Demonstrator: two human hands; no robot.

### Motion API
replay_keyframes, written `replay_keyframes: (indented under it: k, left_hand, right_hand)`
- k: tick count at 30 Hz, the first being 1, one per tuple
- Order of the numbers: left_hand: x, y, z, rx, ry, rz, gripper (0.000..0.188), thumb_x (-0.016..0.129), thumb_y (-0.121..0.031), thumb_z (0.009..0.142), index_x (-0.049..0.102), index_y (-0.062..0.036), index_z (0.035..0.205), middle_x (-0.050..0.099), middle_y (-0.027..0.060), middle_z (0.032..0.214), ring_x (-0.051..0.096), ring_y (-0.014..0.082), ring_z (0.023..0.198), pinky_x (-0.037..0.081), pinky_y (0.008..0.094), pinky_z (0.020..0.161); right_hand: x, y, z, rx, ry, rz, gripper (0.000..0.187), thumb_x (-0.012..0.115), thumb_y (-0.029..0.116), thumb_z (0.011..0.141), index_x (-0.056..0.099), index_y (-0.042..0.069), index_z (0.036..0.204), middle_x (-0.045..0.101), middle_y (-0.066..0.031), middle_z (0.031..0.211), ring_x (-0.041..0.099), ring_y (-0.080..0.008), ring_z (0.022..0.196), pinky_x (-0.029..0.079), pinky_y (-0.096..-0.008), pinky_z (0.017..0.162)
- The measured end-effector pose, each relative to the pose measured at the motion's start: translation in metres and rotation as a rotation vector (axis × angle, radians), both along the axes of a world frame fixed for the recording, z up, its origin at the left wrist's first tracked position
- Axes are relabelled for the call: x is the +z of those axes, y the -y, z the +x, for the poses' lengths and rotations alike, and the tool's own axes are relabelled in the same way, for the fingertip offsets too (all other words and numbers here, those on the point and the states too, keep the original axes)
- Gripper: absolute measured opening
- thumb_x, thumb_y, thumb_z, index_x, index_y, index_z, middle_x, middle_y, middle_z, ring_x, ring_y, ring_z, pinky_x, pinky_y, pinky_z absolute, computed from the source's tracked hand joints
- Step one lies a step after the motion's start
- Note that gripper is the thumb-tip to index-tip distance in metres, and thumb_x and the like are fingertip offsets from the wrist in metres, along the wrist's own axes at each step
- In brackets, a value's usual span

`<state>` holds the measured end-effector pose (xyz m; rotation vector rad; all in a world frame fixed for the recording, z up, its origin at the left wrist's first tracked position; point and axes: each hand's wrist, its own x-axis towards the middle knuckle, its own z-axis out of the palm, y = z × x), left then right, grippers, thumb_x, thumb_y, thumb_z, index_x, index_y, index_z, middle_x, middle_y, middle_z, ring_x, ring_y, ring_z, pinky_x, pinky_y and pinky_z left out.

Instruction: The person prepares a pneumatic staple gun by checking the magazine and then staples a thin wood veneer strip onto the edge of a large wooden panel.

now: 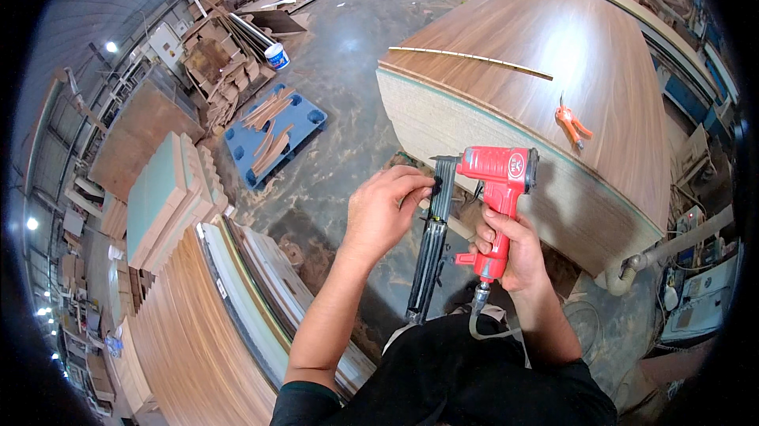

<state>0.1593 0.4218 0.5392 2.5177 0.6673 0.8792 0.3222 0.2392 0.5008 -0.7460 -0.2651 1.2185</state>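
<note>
A red air nail gun (496,169) is in front of me, held by its grip in my right hand (518,248), with the fingers wrapped round. Its long black magazine (428,260) slants down toward my lap, and an air hose (479,323) runs from the metal fitting under the grip. My left hand (385,208) is closed in a pinch at a small black part on the upper magazine, beside the gun's nose. Ahead to the right, orange-handled pliers (572,123) and a thin pale strip (474,60) lie on the wood-grain top of a stacked panel pile (506,22).
A blue pallet (308,141) with loose wood strips sits on the floor at left. Beyond it stand a white bucket (277,56) and scrap boards (212,62). Stacked panels (182,323) rise close at my left. Pipes and machinery (704,299) line the right side.
</note>
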Motion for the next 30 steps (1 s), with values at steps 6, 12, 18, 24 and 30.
replay_keyframes:
  k: [6, 12, 18, 24, 30]
  left_hand:
    - [0.004, -0.009, -0.017, -0.203, -0.112, 0.193, 0.019, 0.086, -0.016, 0.087, 0.086, -0.019, 0.106, 0.08, 0.0001, 0.108, 0.075, 0.0259, 0.105, 0.059, 0.0401, 0.09]
    - [0.013, -0.012, -0.018, -0.264, -0.211, 0.301, 0.012, 0.086, -0.023, 0.085, 0.083, -0.0206, 0.096, 0.075, -0.0032, 0.099, 0.072, 0.0226, 0.103, 0.054, 0.0388, 0.09]
    - [0.016, -0.019, -0.018, -0.32, -0.299, 0.365, 0.01, 0.085, -0.024, 0.084, 0.079, -0.0204, 0.091, 0.072, -0.0034, 0.095, 0.07, 0.022, 0.102, 0.053, 0.0393, 0.09]
    - [0.018, -0.025, -0.011, -0.295, -0.308, 0.413, 0.01, 0.084, -0.023, 0.085, 0.079, -0.0195, 0.093, 0.073, -0.0026, 0.094, 0.071, 0.0222, 0.101, 0.054, 0.04, 0.089]
    - [0.01, -0.026, -0.008, -0.189, -0.284, 0.367, 0.009, 0.083, -0.024, 0.09, 0.08, -0.0185, 0.095, 0.075, -0.0021, 0.096, 0.073, 0.0237, 0.103, 0.055, 0.0413, 0.089]
  right_hand:
    - [0.004, 0.0, -0.004, -0.015, 0.047, -0.03, 0.015, 0.071, 0.019, 0.107, 0.061, 0.01, 0.114, 0.06, 0.0002, 0.081, 0.06, -0.0134, 0.067, 0.056, -0.0395, 0.073]
    - [0.005, -0.002, -0.009, -0.001, 0.06, -0.016, 0.015, 0.072, 0.018, 0.106, 0.061, 0.01, 0.113, 0.06, 0.0002, 0.081, 0.06, -0.0135, 0.067, 0.056, -0.0394, 0.074]
    - [0.007, -0.005, -0.012, 0.025, 0.066, -0.038, 0.016, 0.073, 0.018, 0.106, 0.062, 0.009, 0.116, 0.06, 0.0003, 0.081, 0.06, -0.0139, 0.068, 0.056, -0.0398, 0.075]
    - [-0.001, -0.007, -0.009, 0.055, 0.021, -0.064, 0.021, 0.072, 0.02, 0.107, 0.064, 0.009, 0.123, 0.06, 0.0009, 0.081, 0.06, -0.014, 0.069, 0.056, -0.0401, 0.076]
    - [-0.017, -0.017, -0.003, 0.106, -0.098, -0.097, 0.013, 0.067, 0.023, 0.109, 0.061, 0.012, 0.111, 0.056, 0.0032, 0.079, 0.059, -0.0118, 0.069, 0.057, -0.039, 0.074]
